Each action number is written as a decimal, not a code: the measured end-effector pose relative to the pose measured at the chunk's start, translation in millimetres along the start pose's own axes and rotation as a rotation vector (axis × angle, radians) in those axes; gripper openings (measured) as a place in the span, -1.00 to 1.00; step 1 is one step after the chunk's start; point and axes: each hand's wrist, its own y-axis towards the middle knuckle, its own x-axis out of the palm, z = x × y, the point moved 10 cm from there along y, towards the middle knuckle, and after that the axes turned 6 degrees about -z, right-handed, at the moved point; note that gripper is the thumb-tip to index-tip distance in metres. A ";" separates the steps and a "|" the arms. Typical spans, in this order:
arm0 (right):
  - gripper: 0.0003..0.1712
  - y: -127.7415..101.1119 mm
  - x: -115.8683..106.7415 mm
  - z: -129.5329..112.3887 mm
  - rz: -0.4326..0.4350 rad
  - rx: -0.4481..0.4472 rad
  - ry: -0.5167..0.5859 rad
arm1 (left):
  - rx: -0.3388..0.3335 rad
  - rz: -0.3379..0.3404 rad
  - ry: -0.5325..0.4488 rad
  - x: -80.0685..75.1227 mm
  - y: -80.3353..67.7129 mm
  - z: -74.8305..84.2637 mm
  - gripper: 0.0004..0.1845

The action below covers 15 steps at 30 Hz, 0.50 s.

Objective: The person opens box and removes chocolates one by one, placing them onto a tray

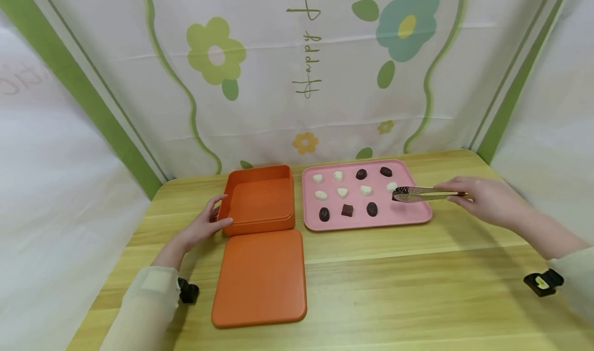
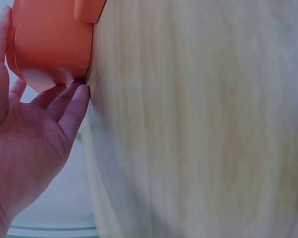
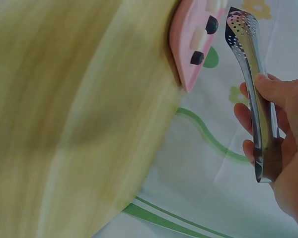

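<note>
At the left end of the orange box (image 1: pixel 261 228), my left hand (image 1: pixel 204 228) touches it with thumb and fingers spread about its corner. In the left wrist view, its fairly straight fingers (image 2: pixel 72 111) rest against the box's side wall. My right hand (image 1: pixel 487 199) grips metal tongs (image 1: pixel 433 196) with perforated tips. A dark chocolate (image 1: pixel 395 195) shows between the tips, over the right part of the pink tray (image 1: pixel 413 219); the tips partly hide it. White chocolates (image 1: pixel 342 193) and dark chocolates (image 1: pixel 372 209) lie in rows on the tray.
An orange lid (image 1: pixel 260 279) lies flat in front of the box. The wooden table (image 1: pixel 394 289) ends at a printed cloth backdrop (image 1: pixel 269 109), with more cloth at both sides. Small black devices (image 1: pixel 187 290) are strapped at both wrists.
</note>
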 end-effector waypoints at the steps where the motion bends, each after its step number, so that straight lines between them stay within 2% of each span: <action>1: -0.55 -0.3 2.8 0.4 -0.006 0.000 0.004 | -0.003 0.004 -0.003 -0.6 -0.8 -0.6 -0.18; 8: -0.57 -6.4 20.7 7.3 -0.049 0.050 0.016 | 0.007 0.003 -0.003 -2.7 -1.3 -1.8 -0.18; 15: -0.57 -12.9 29.2 9.8 -0.038 0.037 0.013 | 0.004 -0.004 -0.005 -2.2 0.0 -1.4 -0.18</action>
